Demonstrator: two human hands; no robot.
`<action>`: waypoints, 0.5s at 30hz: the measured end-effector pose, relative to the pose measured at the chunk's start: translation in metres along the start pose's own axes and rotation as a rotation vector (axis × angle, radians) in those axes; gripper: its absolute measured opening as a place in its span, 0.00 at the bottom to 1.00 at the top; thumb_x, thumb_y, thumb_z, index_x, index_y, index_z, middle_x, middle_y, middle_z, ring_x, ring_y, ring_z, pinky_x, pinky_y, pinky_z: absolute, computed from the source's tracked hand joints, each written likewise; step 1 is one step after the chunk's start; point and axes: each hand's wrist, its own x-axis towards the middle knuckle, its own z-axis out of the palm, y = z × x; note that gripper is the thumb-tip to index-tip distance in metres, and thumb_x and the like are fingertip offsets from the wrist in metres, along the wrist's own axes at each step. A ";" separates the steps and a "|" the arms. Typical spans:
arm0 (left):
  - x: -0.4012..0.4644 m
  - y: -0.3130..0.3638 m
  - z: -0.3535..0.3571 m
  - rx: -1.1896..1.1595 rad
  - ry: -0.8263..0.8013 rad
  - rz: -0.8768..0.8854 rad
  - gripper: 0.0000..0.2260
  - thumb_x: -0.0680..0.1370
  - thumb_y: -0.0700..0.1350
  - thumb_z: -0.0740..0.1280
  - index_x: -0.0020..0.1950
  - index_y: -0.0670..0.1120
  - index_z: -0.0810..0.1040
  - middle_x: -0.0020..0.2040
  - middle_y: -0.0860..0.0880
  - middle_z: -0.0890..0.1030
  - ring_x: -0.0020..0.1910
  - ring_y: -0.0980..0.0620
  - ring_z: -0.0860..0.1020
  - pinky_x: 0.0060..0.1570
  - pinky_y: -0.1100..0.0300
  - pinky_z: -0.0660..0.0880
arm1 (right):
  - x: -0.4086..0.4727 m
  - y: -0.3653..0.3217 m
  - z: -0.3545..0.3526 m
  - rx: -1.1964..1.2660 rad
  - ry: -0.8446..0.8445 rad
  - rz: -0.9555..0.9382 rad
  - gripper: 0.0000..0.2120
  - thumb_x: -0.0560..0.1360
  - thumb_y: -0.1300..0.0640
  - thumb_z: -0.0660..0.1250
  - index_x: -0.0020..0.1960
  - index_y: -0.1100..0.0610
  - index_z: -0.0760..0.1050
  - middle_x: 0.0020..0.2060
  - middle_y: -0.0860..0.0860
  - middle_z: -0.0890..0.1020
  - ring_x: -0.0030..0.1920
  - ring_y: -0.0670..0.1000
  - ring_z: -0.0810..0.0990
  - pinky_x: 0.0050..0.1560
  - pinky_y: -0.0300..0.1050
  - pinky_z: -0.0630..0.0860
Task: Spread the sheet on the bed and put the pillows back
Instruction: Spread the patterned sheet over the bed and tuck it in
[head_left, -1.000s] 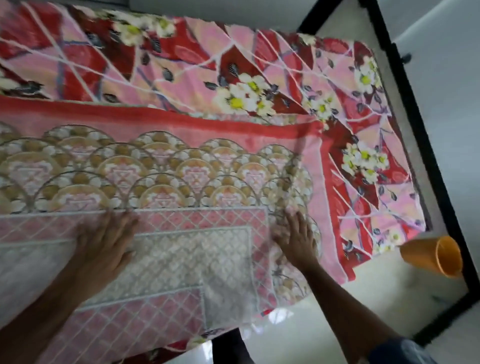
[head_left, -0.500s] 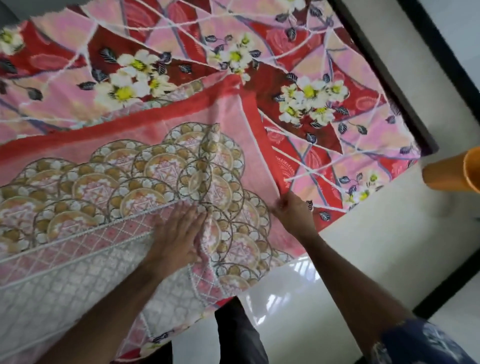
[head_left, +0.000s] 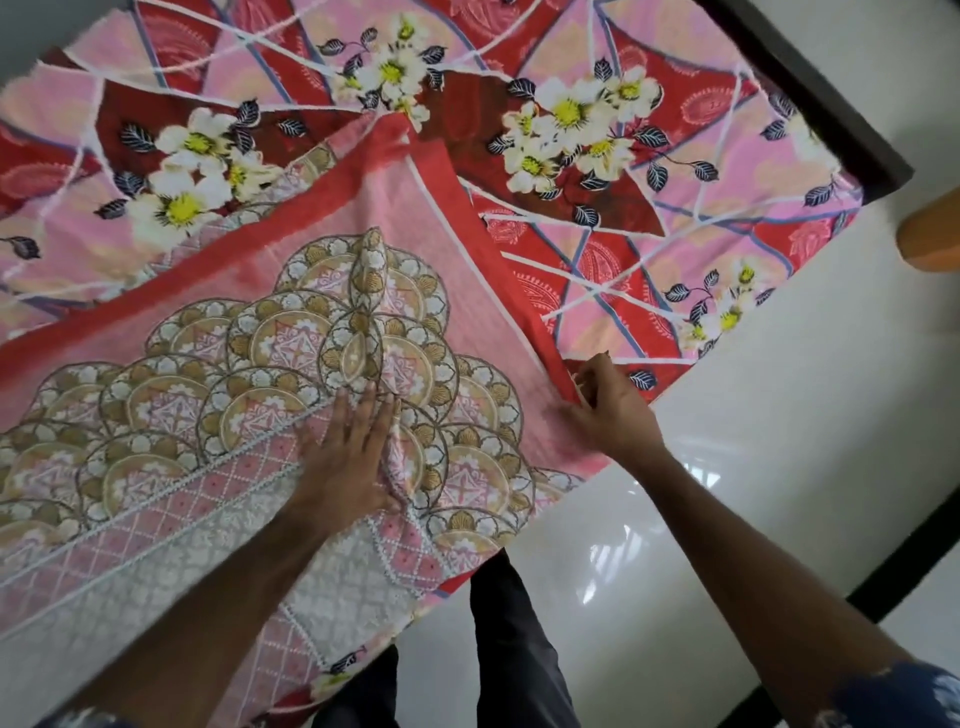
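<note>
With the left hand (head_left: 353, 457) flat on the sheet (head_left: 291, 322) pinning it to the bed (head_left: 649, 218), I'd have the right hand (head_left: 608, 410), pinching the edge, pull toward 3 o'clock to flatten that ridge.

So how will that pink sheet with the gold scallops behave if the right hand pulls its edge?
Probably floppy: the pink sheet shows a raised crease ahead of the left hand. Likely light, since the right hand pinches its edge with fingertips alone. It may slide over the floral cover below.
</note>
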 end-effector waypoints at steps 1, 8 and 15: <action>0.000 -0.001 0.001 -0.007 0.001 -0.005 0.67 0.62 0.77 0.69 0.77 0.51 0.24 0.76 0.47 0.21 0.78 0.36 0.33 0.67 0.22 0.49 | -0.006 0.002 0.001 -0.058 0.024 -0.069 0.20 0.76 0.50 0.72 0.63 0.53 0.70 0.55 0.51 0.79 0.50 0.52 0.79 0.45 0.52 0.81; 0.002 0.002 -0.001 0.014 -0.016 -0.010 0.67 0.61 0.78 0.67 0.75 0.51 0.21 0.75 0.47 0.20 0.78 0.36 0.31 0.69 0.21 0.49 | -0.015 0.008 0.018 -0.306 0.233 -0.223 0.28 0.75 0.53 0.74 0.73 0.53 0.72 0.59 0.60 0.75 0.55 0.62 0.76 0.50 0.61 0.81; 0.003 0.001 0.001 0.031 -0.037 -0.001 0.67 0.62 0.78 0.67 0.76 0.49 0.22 0.78 0.44 0.25 0.78 0.34 0.32 0.66 0.19 0.50 | -0.006 -0.014 0.032 -0.354 0.150 0.002 0.24 0.74 0.37 0.69 0.57 0.56 0.76 0.56 0.55 0.74 0.56 0.59 0.72 0.59 0.59 0.70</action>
